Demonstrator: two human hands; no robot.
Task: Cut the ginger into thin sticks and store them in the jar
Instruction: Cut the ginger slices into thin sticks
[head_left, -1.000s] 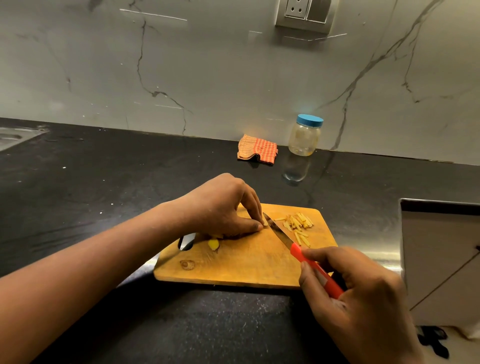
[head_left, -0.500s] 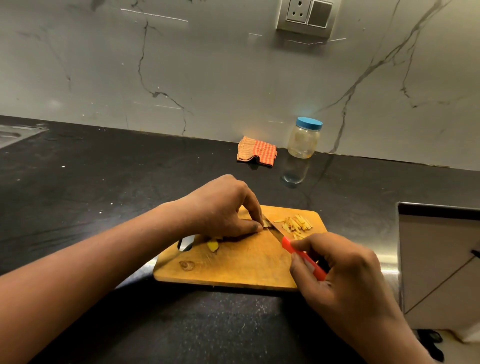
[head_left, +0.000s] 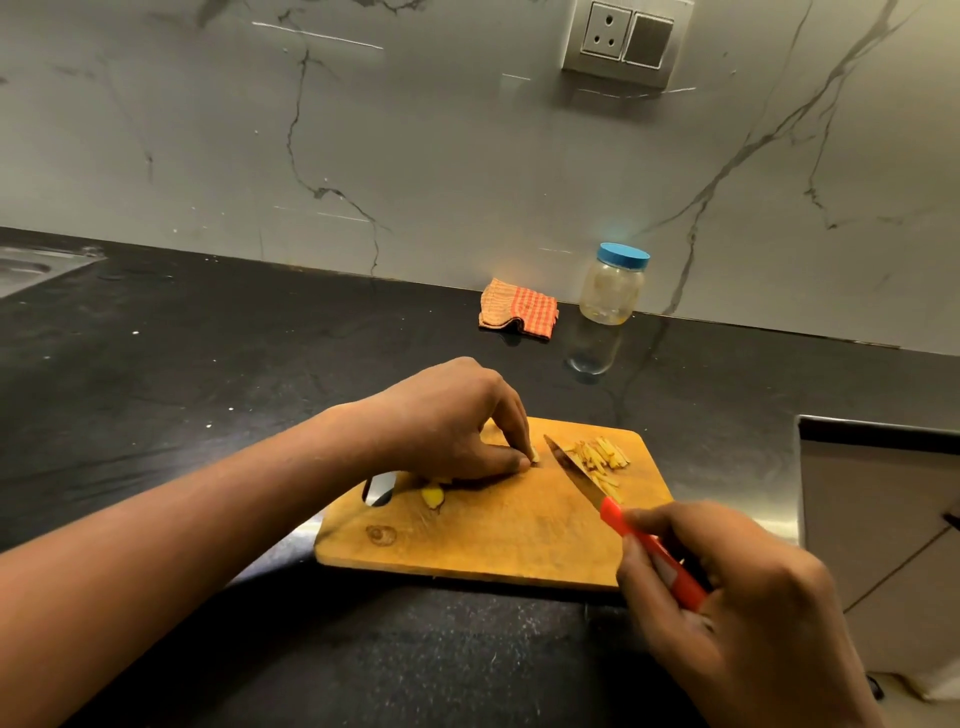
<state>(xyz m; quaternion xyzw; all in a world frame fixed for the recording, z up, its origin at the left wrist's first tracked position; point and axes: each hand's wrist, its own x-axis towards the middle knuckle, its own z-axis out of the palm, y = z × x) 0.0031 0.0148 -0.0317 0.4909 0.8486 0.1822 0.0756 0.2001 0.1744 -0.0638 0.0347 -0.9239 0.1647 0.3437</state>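
Note:
A wooden cutting board (head_left: 498, 540) lies on the black counter. My left hand (head_left: 447, 421) presses a small piece of ginger (head_left: 534, 453) onto the board with its fingertips; most of that piece is hidden. My right hand (head_left: 737, 597) grips the red handle of a knife (head_left: 576, 473), whose blade points up-left, just right of the held piece. A pile of cut ginger sticks (head_left: 602, 457) lies at the board's far right. Another ginger chunk (head_left: 432, 496) rests under my left palm. The clear jar (head_left: 613, 285) with a blue lid stands by the wall, lid on.
A folded orange checked cloth (head_left: 518, 310) lies left of the jar. A steel sink (head_left: 31, 262) shows at the far left. The counter ends at the right with a pale cabinet front (head_left: 883, 519) below it. A wall socket (head_left: 626, 39) sits above.
The knife blade, which touched the held ginger half a second ago, has drawn back to the right and lies apart from it. My left hand has stayed in place.

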